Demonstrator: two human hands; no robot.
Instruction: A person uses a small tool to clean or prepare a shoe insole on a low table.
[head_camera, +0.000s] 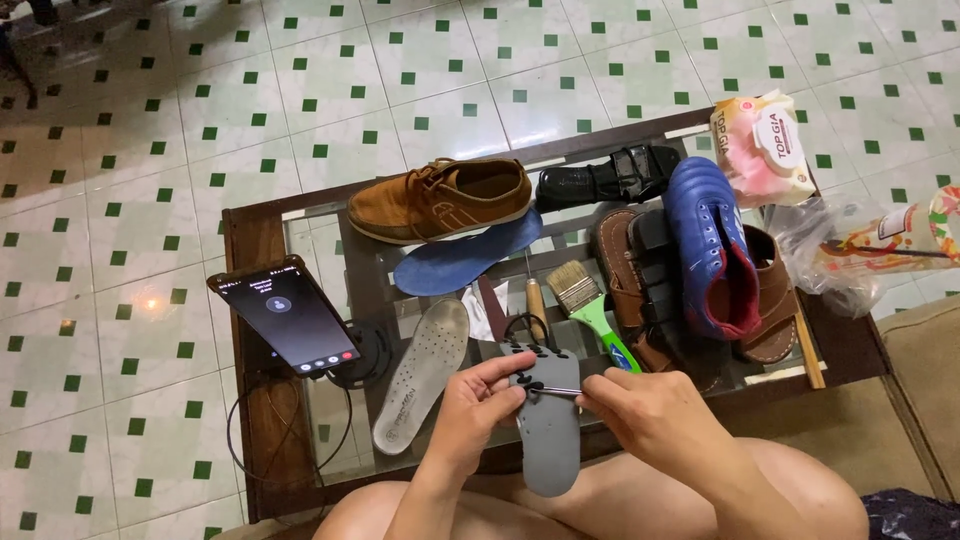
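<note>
grey insole lies lengthwise, toe end toward the person.

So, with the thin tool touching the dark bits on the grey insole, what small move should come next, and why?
Probably slide the thin metal tool under the next black clump on the grey foam insole. The left hand already steadies its top edge, the right hand pinches the tool there, and several clumps remain.

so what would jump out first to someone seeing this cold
Probably the two hands at bottom centre: the left hand steadies a grey insole while the right hand pushes a thin metal tool at its upper end. Behind them, a blue boot and a brown shoe sit on the glass table.
</note>
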